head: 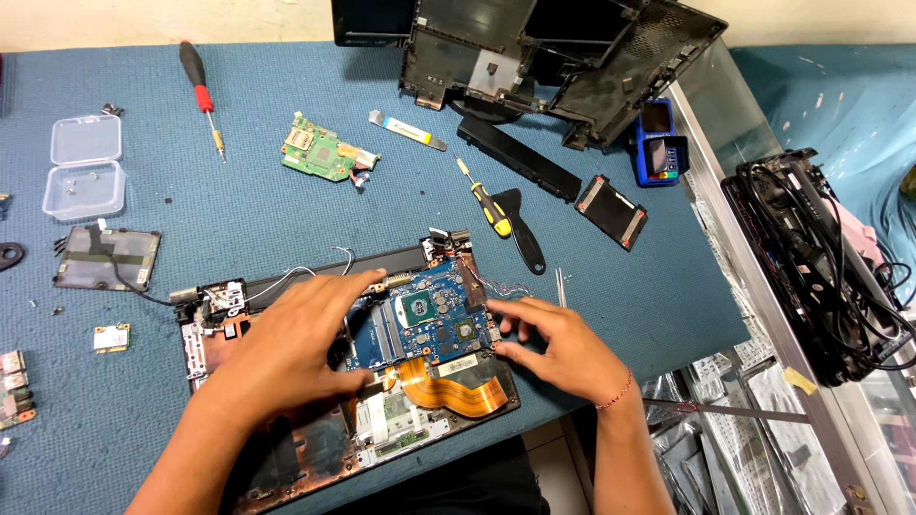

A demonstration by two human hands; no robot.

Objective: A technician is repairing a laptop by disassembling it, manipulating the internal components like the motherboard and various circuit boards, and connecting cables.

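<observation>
A blue laptop motherboard (429, 319) lies tilted inside an opened laptop base (382, 429) at the near edge of the blue table. My left hand (296, 343) rests on the board's left side, fingers reaching its top left edge and thumb under its lower left corner. On the board's right edge sit the spread fingertips of my right hand (558, 348), with a thin bracelet at the wrist. An orange flat cable (448, 389) curls below the board. Thin coloured wires (501, 284) trail off its upper right corner.
A yellow-handled screwdriver (485, 202), a black pry tool (520, 229), tweezers (560, 286), a green circuit board (324, 151), a red-handled screwdriver (202, 95), a clear plastic box (84, 167) and black laptop shells (563, 57) lie on the table (239, 229). Cables fill a black case (821, 267) at right.
</observation>
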